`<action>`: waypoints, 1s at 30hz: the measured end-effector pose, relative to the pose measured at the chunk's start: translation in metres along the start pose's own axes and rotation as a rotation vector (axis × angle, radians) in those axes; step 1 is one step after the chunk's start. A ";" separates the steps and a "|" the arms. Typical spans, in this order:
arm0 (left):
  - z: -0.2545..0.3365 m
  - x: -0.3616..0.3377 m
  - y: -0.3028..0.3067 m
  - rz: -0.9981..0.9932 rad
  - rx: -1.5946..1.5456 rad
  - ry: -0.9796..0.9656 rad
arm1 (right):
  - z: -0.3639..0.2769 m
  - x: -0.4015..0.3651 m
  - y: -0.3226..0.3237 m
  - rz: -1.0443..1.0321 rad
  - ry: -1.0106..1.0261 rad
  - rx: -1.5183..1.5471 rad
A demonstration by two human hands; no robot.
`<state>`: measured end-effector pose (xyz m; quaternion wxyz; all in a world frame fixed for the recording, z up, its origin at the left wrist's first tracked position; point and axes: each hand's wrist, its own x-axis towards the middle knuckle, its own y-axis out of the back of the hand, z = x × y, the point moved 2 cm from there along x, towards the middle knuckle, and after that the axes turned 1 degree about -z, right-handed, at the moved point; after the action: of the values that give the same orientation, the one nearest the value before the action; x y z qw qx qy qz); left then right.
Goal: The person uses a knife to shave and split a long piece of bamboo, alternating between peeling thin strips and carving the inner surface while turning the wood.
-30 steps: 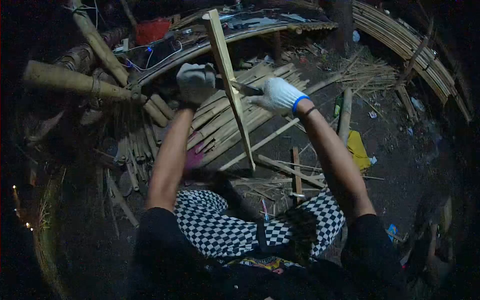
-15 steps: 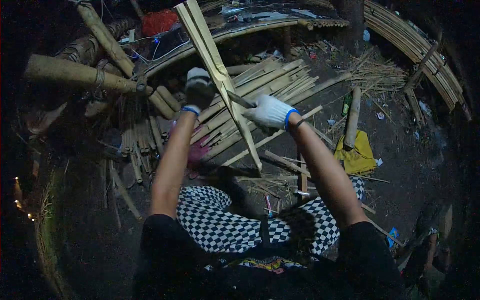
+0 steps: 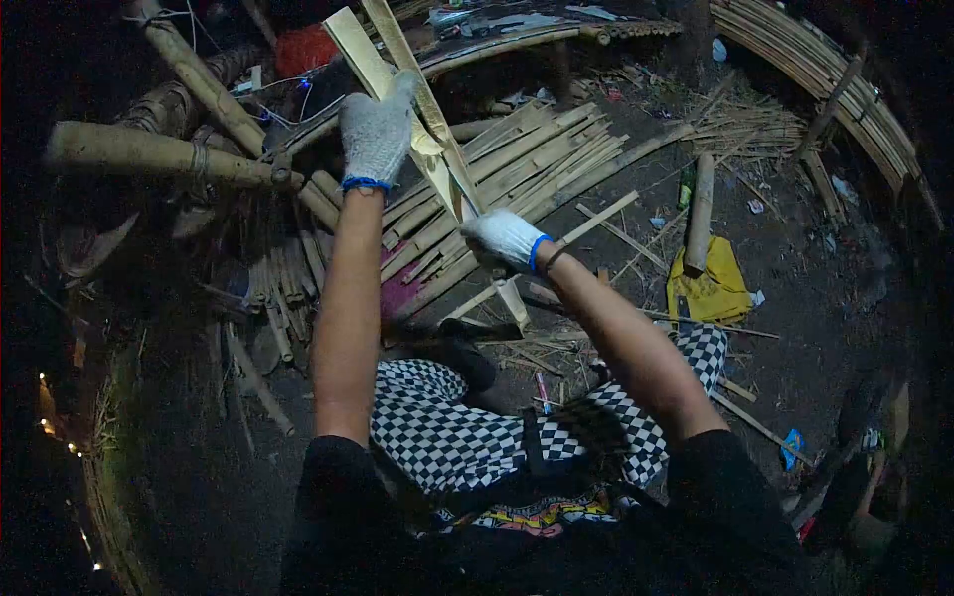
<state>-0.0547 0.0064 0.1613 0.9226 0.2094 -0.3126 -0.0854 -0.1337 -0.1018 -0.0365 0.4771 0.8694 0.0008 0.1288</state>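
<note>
A long bamboo piece (image 3: 359,55) stands tilted in front of me, split apart at its top into two lengths, its lower end near the ground. My left hand (image 3: 380,129), in a whitish glove, is closed around one split length. Lower down, my right hand (image 3: 505,241), gloved too, is closed at the bamboo, on the handle end of a knife. The knife's blade (image 3: 460,192) shows only in part, inside the split. My right fingers and the handle are mostly hidden by the glove.
Split bamboo strips (image 3: 537,164) lie piled beyond my hands. A thick bamboo post (image 3: 169,154) juts in at the left. To the right are a short bamboo log (image 3: 701,214) and a yellow cloth (image 3: 717,288). A curved bamboo bundle (image 3: 835,84) stands at the upper right.
My left hand has moved up and onto the split bamboo. My right hand has moved lower with the knife, and the two split lengths are spread wider apart.
</note>
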 end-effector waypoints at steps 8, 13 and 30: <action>0.003 0.012 -0.026 -0.014 -0.220 -0.118 | 0.012 -0.001 0.034 -0.138 -0.069 -0.424; 0.009 0.016 -0.036 -0.088 -0.130 -0.149 | 0.022 -0.014 0.035 0.094 -0.220 0.012; -0.002 -0.013 -0.048 -0.017 -0.226 -0.081 | -0.008 -0.040 0.028 0.029 -0.511 0.589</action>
<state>-0.0651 -0.0320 0.1317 0.9262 0.1030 -0.3360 -0.1363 -0.1778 -0.1156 -0.0180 0.1898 0.9731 -0.0936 -0.0909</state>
